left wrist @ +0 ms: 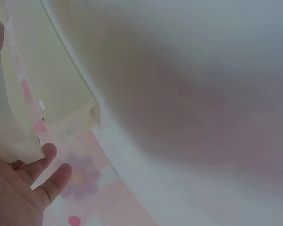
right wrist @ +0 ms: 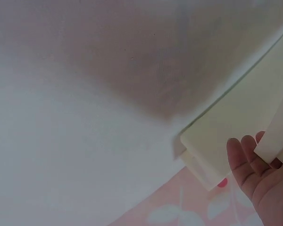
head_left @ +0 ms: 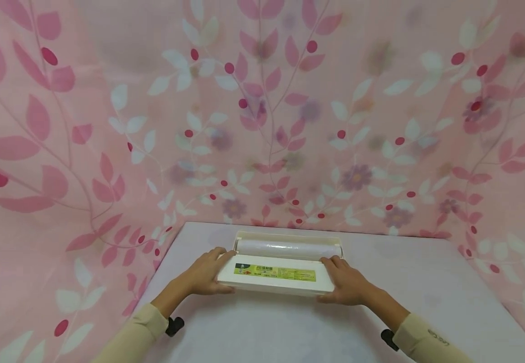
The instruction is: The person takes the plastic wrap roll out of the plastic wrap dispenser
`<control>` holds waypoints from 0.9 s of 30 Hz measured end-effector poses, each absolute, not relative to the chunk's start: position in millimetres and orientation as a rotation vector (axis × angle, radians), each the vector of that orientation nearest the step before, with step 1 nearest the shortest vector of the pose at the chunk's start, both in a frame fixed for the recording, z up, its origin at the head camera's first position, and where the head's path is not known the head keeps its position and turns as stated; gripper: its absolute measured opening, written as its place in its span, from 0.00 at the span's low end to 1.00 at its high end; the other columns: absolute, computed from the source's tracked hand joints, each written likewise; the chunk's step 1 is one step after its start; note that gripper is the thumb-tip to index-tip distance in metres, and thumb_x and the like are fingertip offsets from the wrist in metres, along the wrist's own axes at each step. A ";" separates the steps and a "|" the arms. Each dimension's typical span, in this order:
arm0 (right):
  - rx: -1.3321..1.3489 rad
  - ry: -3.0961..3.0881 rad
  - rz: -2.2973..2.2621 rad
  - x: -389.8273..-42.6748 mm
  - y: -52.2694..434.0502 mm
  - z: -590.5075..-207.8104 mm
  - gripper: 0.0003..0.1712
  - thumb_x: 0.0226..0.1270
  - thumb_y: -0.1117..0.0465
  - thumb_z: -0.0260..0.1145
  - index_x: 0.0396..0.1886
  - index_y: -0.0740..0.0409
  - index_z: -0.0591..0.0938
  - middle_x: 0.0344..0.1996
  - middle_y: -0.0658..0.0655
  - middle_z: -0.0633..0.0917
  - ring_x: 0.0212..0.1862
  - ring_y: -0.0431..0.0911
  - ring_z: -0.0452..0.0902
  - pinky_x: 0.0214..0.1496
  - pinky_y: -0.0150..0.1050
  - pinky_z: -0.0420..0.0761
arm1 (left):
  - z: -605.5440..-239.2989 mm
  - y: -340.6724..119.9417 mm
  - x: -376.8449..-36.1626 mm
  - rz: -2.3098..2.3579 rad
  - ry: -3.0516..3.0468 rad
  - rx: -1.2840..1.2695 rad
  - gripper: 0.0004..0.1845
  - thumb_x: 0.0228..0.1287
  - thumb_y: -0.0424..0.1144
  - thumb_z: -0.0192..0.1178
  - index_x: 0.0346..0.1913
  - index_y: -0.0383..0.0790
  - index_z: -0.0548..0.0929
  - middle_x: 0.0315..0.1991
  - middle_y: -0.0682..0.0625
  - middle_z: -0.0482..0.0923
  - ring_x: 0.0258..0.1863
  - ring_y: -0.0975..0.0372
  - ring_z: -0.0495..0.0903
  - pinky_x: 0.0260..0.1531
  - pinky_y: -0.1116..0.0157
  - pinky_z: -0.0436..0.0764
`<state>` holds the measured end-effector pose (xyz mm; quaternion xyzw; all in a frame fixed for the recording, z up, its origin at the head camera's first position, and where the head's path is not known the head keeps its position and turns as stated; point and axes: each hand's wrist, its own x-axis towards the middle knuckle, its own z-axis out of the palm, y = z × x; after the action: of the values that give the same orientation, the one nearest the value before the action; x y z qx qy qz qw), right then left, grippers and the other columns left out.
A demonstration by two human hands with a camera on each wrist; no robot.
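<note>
Both hands' grip (head_left: 208, 275) (head_left: 346, 282) clamped on dispenser box (head_left: 276, 275), pale tabletop (head_left: 289, 327), pink floral backdrop (head_left: 108, 126).

The head view looks forward and down from above, fairly far. Each wrist view sits close beside its hand. All three share the box (head_left: 275, 275) and worktop (head_left: 425, 282).

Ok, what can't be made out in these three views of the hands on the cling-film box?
- Label text on the box lid: head view, too small.
- Left hand: left wrist view, cut off by the frame edge; only some fingers show.
- Right hand: right wrist view, likewise cut off; thumb unseen.
- Roll: absent from both wrist views.
</note>
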<state>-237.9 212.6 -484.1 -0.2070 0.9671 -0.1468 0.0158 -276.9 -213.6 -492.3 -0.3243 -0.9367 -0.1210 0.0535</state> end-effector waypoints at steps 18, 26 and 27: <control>-0.687 2.977 -0.477 -230.8 218.9 -493.1 0.57 0.39 0.27 0.76 0.66 0.51 0.68 0.51 0.52 0.74 0.46 0.44 0.70 0.41 0.45 0.76 | -507.2 -211.0 -268.6 -0.385 -2.999 -0.996 0.53 0.48 0.74 0.65 0.74 0.54 0.61 0.62 0.47 0.69 0.50 0.57 0.74 0.49 0.53 0.76; -0.694 2.982 -0.419 -225.4 218.1 -504.5 0.62 0.36 0.22 0.72 0.66 0.55 0.69 0.57 0.55 0.77 0.52 0.49 0.75 0.44 0.50 0.79 | -520.4 -213.9 -264.0 -0.312 -2.999 -1.038 0.55 0.47 0.78 0.60 0.74 0.51 0.61 0.62 0.47 0.71 0.53 0.57 0.75 0.50 0.53 0.77; -0.700 2.996 -0.409 -226.4 218.1 -505.9 0.63 0.36 0.21 0.72 0.66 0.56 0.69 0.58 0.56 0.77 0.54 0.51 0.75 0.46 0.52 0.79 | -520.5 -214.0 -264.8 -0.303 -2.990 -1.039 0.55 0.48 0.78 0.59 0.74 0.51 0.61 0.61 0.47 0.70 0.54 0.57 0.75 0.51 0.53 0.76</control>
<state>-226.4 218.1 -505.9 -0.2256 0.9651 -0.1316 0.0189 -264.8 -214.0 -520.5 -0.3268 -0.9401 -0.0953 -0.0194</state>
